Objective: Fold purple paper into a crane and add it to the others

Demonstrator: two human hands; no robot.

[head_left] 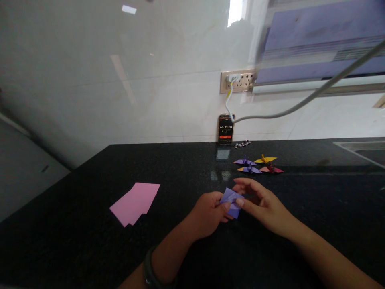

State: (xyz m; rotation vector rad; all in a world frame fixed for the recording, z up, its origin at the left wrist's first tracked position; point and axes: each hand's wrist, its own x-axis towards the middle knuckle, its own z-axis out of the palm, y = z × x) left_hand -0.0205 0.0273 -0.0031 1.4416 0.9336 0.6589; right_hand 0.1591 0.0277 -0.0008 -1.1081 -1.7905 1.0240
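A small folded piece of purple origami paper (229, 195) is held up over the dark countertop. My left hand (209, 213) pinches its left side, thumb on top and fingers underneath. The thumb of my right hand (262, 204) presses on the right side of the paper, while the other fingers curve behind its far corner. Just beyond my right hand lie several folded paper cranes: a yellow one (265, 159), a dark red one (272, 169) and purple ones (250, 170).
Pink paper sheets (136, 202) lie fanned on the counter (75, 249) at left. A phone (225, 129) showing a timer leans on the wall, beside a beaded string (242, 143). A white cable (270, 117) runs across from the socket (237, 81). A sink edge (357, 153) is at right.
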